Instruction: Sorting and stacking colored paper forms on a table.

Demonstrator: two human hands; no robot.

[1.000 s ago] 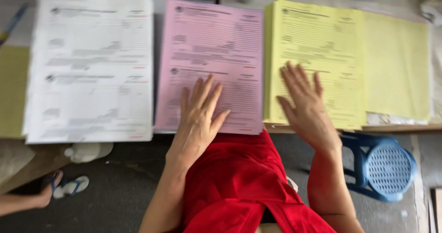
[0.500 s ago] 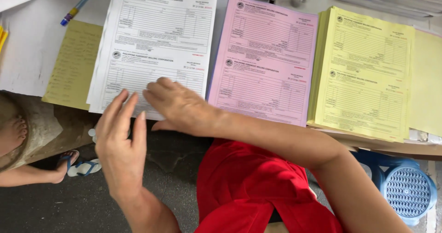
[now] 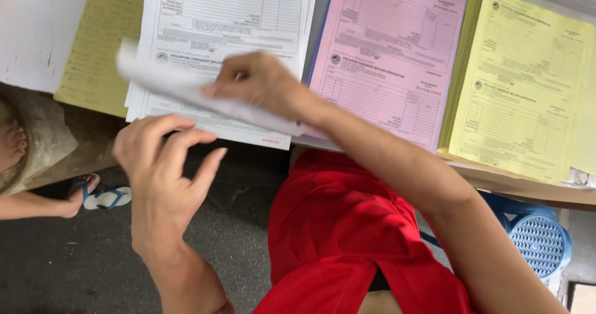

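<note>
Three stacks of printed forms lie side by side on a table: a white stack [image 3: 230, 22], a pink stack [image 3: 391, 53] and a yellow stack [image 3: 521, 90]. My right hand [image 3: 257, 81] reaches across over the white stack and pinches one white sheet [image 3: 161, 81], lifted and bent above the pile. Below the table's front edge, at the white stack's lower left corner, my left hand [image 3: 164, 171] hovers with fingers loosely spread, holding nothing.
A yellow-green sheet [image 3: 99, 47] and white paper [image 3: 37, 35] lie left of the white stack. A blue plastic stool [image 3: 540, 233] stands at the lower right. Another person's foot in a blue sandal [image 3: 93, 196] rests on the grey floor at the left.
Both hands moved from the pink and yellow stacks leftward to the white stack. My right hand has since picked up one white sheet and lifted it; my left hand dropped back below the table edge.
</note>
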